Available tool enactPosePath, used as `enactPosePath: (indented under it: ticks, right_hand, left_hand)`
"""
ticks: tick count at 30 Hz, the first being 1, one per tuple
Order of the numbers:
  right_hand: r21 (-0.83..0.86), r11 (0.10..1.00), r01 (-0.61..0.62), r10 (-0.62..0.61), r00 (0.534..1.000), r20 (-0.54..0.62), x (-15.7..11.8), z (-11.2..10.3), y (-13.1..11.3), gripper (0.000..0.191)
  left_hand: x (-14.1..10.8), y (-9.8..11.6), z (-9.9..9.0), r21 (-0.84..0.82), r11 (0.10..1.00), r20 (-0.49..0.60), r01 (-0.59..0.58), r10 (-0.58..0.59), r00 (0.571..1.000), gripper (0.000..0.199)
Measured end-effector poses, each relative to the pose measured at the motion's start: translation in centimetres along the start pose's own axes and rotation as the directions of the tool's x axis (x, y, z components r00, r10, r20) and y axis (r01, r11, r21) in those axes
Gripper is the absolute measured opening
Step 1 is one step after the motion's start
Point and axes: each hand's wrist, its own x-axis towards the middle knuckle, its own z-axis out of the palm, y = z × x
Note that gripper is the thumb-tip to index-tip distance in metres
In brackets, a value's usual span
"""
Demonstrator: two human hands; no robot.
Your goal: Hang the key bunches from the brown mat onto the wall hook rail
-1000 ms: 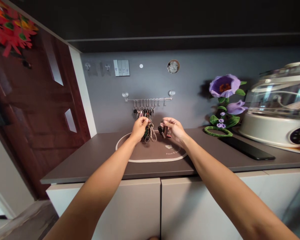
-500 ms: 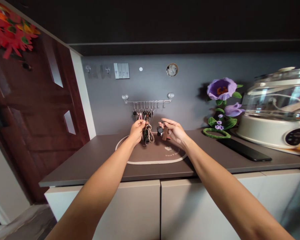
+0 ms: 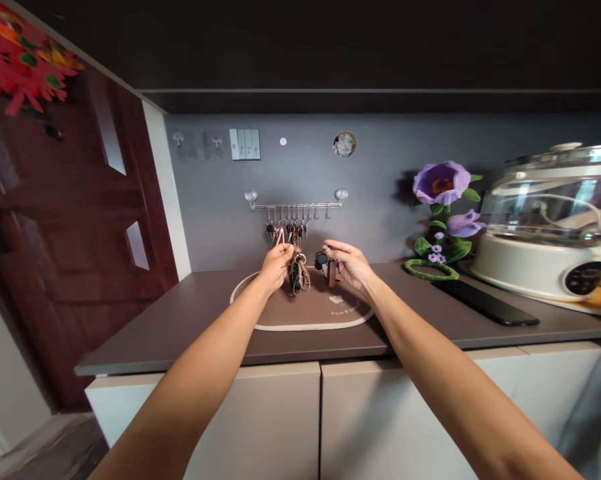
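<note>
Near the middle of the frame, the left hand [image 3: 277, 265] is pinching a bunch [image 3: 300, 277] between thumb and fingers; the bunch, with its braided strap, is dangling just right of the fingertips. Right of centre, the right hand [image 3: 353, 263] is gripping a second set, with a black key [image 3: 321, 259] and a brown tag [image 3: 331, 275] hanging below the fingers. The two hands are staying apart, and both sets are hanging over a brown mat [image 3: 280, 310], which is lying on the desk [image 3: 175, 327] across the centre of the frame. Above and behind the hands, a hooked rail [image 3: 297, 206] is running along the wall [image 3: 210, 220], and more keys [image 3: 271, 231] are hanging from its left and middle hooks. At centre right, a purple flower [image 3: 443, 183] is standing beside a cooker [image 3: 525, 260], and a phone [image 3: 490, 303] is lying in front of them. A red bouquet [image 3: 20, 60] is hanging in the upper left.
</note>
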Motion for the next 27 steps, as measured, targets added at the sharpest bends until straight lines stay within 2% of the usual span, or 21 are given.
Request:
enactPosePath:
  ticks: [4, 14, 23, 27]
  right_hand:
    - [-0.063, 0.998, 0.003, -0.004, 1.000, -0.014, -0.3, 0.2, -0.1, 0.032]
    - [-0.313, 0.932, 0.181, -0.188, 0.982, 0.008, -0.7, 0.8, 0.1, 0.022]
    - [-0.361, 0.921, 0.148, -0.121, 0.988, 0.097, -1.3, 1.2, 0.0, 0.025]
    - [-0.413, 0.895, 0.167, -0.137, 0.985, 0.102, -1.3, 1.2, -0.3, 0.025]
  left_hand:
    - [0.1, -0.2, 0.0, -0.025, 1.000, 0.002, 0.000, 0.000, 1.000, 0.019]
    - [-0.5, 0.6, 0.4, -0.048, 0.997, -0.007, 0.056, -0.056, 0.998, 0.016]
    - [-0.6, 0.7, 0.4, -0.053, 0.995, 0.010, 0.084, -0.083, 0.996, 0.014]
    - [-0.7, 0.8, 0.3, -0.069, 0.992, 0.011, 0.101, -0.101, 0.995, 0.011]
